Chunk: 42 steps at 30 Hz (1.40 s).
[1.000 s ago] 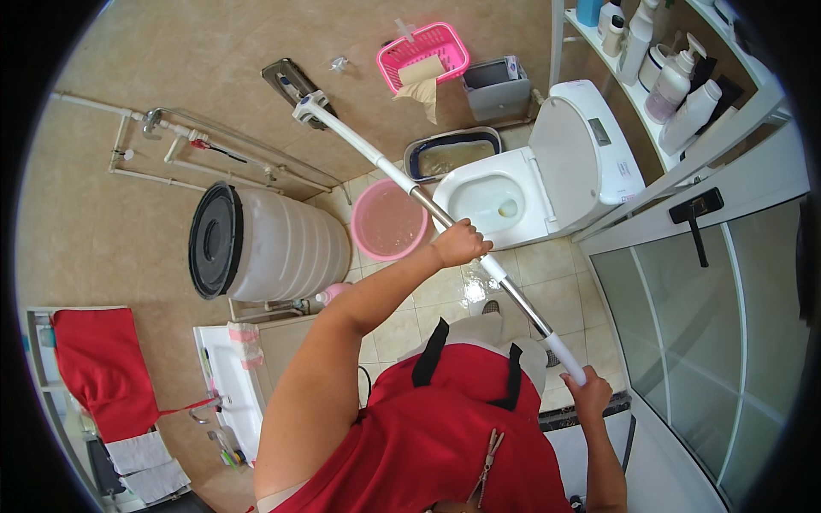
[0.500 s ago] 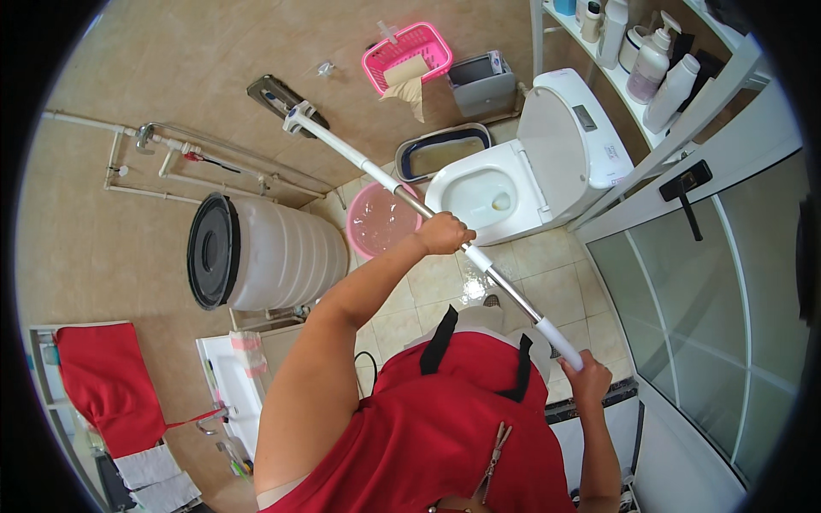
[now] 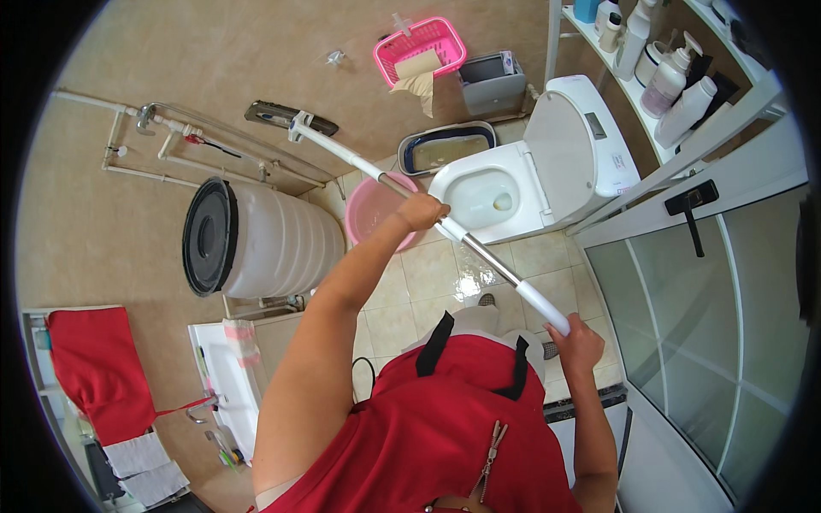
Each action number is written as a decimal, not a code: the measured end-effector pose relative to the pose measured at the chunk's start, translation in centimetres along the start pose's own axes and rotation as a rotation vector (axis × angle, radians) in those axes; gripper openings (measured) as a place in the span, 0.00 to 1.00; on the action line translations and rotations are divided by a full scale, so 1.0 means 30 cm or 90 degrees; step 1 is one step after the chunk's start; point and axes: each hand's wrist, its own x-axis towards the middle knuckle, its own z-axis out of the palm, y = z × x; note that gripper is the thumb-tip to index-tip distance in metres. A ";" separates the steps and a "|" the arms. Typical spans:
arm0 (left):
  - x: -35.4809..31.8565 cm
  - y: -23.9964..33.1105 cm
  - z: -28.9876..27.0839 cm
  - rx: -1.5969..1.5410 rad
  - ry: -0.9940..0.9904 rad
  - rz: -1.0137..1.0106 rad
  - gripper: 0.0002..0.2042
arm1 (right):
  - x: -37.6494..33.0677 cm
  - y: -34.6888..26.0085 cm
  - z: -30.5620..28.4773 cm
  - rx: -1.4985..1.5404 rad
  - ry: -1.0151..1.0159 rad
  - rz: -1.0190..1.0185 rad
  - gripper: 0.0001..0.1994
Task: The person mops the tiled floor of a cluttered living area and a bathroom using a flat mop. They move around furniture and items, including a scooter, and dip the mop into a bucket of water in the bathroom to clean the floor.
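A long-handled flat mop (image 3: 489, 256) slants across the middle, its pole white with silver sections. My left hand (image 3: 422, 211) is closed round the middle of the pole, above the floor between the pink basin and the toilet. Lower right, my right hand (image 3: 579, 344) is wrapped round the white grip at the pole's end. The dark, flat mop head (image 3: 291, 118) is against the beige wall at the upper left; its face toward the wall is hidden. Below the pole stands a pink basin (image 3: 365, 209), partly covered by my left hand and forearm.
A white toilet (image 3: 479, 201) with raised lid stands right of the basin, near a grey tub (image 3: 445, 137). A large lidded barrel (image 3: 286, 244) and wall pipes (image 3: 171, 128) are on the left. A glass door (image 3: 710, 316) and bottle shelf (image 3: 629, 85) bound the right. Floor tiles (image 3: 432, 269) look wet.
The mop head has turned from a steep slant to nearly level along the wall. Both hands and the pole have shifted slightly left and up. The whole view has moved a little.
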 end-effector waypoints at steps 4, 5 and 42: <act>-0.037 -0.100 0.077 -0.022 0.005 -0.037 0.05 | 0.058 -0.065 0.048 -0.016 0.008 -0.037 0.23; -0.045 -0.117 0.102 -0.034 0.011 -0.038 0.05 | 0.065 -0.080 0.057 -0.027 0.004 -0.045 0.23; -0.251 1.060 -0.036 -0.470 0.750 -0.863 0.10 | 0.791 -0.592 -1.083 -0.237 0.275 -0.900 0.13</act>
